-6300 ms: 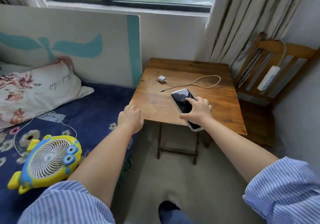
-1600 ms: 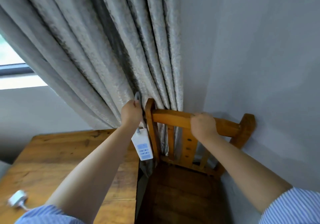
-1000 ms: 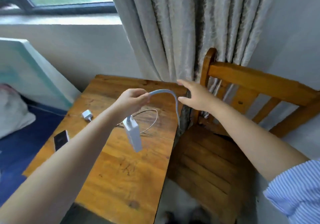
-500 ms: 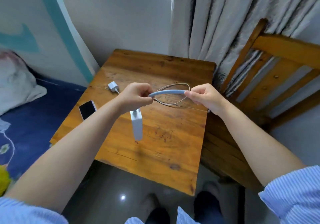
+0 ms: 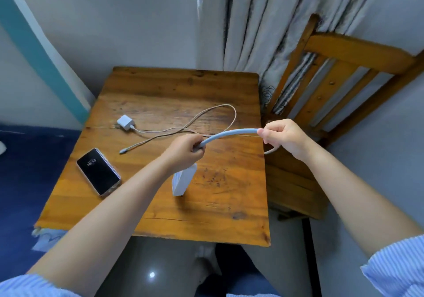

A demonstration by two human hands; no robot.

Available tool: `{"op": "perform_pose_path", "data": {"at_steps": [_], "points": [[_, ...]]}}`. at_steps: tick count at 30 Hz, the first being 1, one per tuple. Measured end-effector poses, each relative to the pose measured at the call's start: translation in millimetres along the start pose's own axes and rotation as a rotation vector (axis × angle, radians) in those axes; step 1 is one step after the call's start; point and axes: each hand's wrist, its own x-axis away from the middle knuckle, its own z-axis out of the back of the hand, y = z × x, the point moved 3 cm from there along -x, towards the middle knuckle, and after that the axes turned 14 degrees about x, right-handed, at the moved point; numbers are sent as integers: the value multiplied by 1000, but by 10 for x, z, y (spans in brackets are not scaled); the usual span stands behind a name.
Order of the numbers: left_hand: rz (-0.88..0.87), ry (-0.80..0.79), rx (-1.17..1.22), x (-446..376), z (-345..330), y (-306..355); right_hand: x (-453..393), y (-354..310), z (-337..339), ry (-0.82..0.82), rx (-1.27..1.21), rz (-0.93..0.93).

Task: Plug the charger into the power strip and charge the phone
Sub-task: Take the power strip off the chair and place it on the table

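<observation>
A white power strip point(image 5: 182, 181) hangs from its thick pale cord point(image 5: 229, 134) just over the wooden table point(image 5: 229, 205), its lower end at or near the tabletop. My left hand point(image 5: 183, 151) grips the cord right above the strip. My right hand point(image 5: 284, 137) pinches the same cord further along, at the table's right edge. A white charger point(image 5: 125, 122) lies at the table's back left with its thin cable point(image 5: 202, 119) looped across the top. The phone point(image 5: 98, 174), screen lit, lies near the left edge.
A wooden chair point(image 5: 344, 72) stands right of the table against grey curtains point(image 5: 263, 21). A blue-covered bed point(image 5: 27, 170) lies to the left, with a white and teal board point(image 5: 34, 44) leaning on the wall. My legs show below the table's front edge.
My hands have spread apart along the cord, and the power strip has dropped lower toward the tabletop. The view has tilted down over the table.
</observation>
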Motion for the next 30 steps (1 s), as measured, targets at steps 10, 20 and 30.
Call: {"op": "perform_pose_path", "data": {"at_steps": [10,20,30], "points": [[100,-132,-270,-698,173,-305,-718,318,167,24,95,-64],[7,-133,-796,-2039,568,-250,-1782,770,309,131,332,-123],[-89,-204,-1067,-3312,496,-915,-2764,1435,30,19,980,-251]]}}
